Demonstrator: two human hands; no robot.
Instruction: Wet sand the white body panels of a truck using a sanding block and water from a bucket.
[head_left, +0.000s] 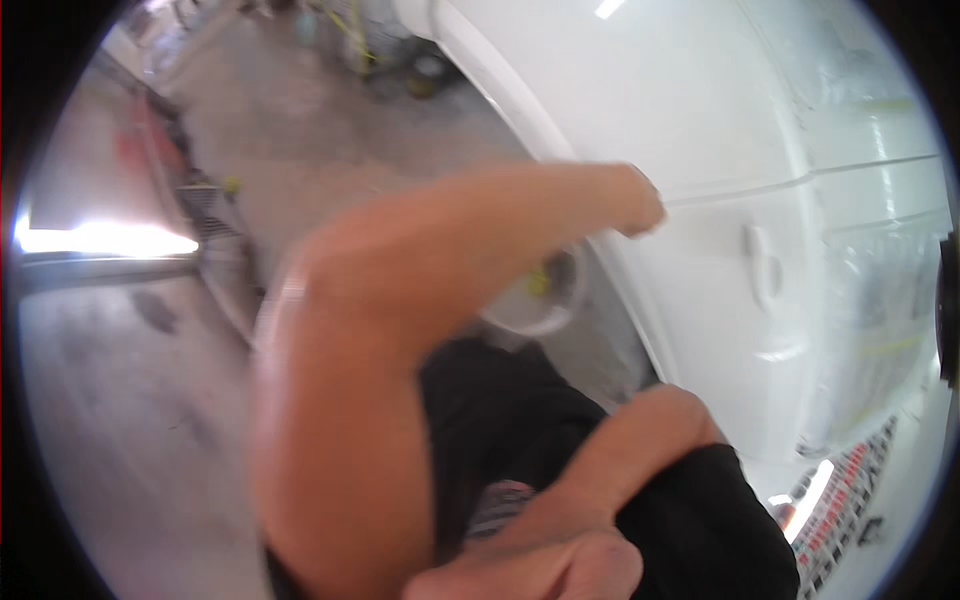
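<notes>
Hanging just over or against the white car body (690, 270), left hand (640, 200) looks curled but blurred; can't tell how far closed, whether it grips anything, or whether it touches. Right hand (540, 570) is low at the near edge, cut off, by the black clothing (700, 530); finger spread and contents unclear. Car body fills the right side, near to far, with a door handle (765, 265) and clear plastic film (880, 320) farther right. White bucket (545, 326) sits on the floor beyond the near clothing, left of the car. Judging handling: body heavy, stiff, smooth, probably slippery and easily scratched; best hold is the handle, flat palm elsewhere. Film likely light, soft, tearable.
</notes>
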